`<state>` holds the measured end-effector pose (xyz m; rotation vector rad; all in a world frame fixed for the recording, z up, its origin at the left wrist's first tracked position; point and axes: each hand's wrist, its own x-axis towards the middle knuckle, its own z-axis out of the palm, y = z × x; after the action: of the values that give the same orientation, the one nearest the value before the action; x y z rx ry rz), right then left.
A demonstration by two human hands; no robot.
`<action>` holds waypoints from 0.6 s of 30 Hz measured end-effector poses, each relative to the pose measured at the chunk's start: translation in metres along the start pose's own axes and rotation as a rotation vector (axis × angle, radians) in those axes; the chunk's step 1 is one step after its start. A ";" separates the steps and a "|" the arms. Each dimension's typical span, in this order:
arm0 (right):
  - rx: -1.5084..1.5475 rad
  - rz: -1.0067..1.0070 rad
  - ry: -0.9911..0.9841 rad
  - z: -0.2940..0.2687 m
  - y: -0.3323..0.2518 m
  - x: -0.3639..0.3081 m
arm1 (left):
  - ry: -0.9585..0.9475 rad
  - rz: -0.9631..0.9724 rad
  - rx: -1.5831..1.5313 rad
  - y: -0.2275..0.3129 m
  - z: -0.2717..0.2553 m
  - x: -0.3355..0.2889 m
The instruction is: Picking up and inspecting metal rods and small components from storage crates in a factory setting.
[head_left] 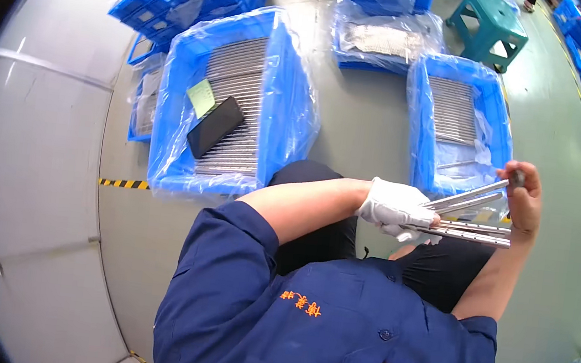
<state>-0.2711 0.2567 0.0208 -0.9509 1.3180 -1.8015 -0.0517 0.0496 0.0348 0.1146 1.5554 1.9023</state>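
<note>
Blue bins (285,102) stand on greenish floor (360,132) — left hand (394,204) grips metal strips (470,236), right hand (526,201) a small dark piece (518,179)

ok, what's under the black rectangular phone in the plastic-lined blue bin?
Thin silver metal bars show around the phone; the stretch directly beneath it is covered.

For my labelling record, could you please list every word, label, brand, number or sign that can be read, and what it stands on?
Orange characters on the navy work shirt: visible, but not transcribed here.
Yellow-green sticky note: any writing is too small to read.
Black smartphone: no text shows.
Slim metal bars in the gloved left hand: none readable.
</note>
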 end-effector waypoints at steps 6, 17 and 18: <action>0.365 0.096 0.208 -0.020 0.024 0.015 | 0.288 0.501 -0.220 -0.016 0.024 -0.036; 0.256 0.223 0.451 -0.006 0.019 0.021 | 1.743 -0.374 1.022 -0.032 -0.090 -0.295; 0.259 0.232 0.436 -0.007 0.021 0.020 | 1.684 -0.693 1.232 -0.031 -0.097 -0.306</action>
<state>-0.2841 0.2374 0.0022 -0.2591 1.3390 -1.9974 0.1533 -0.1943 0.0811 -1.5745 2.8823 -0.1009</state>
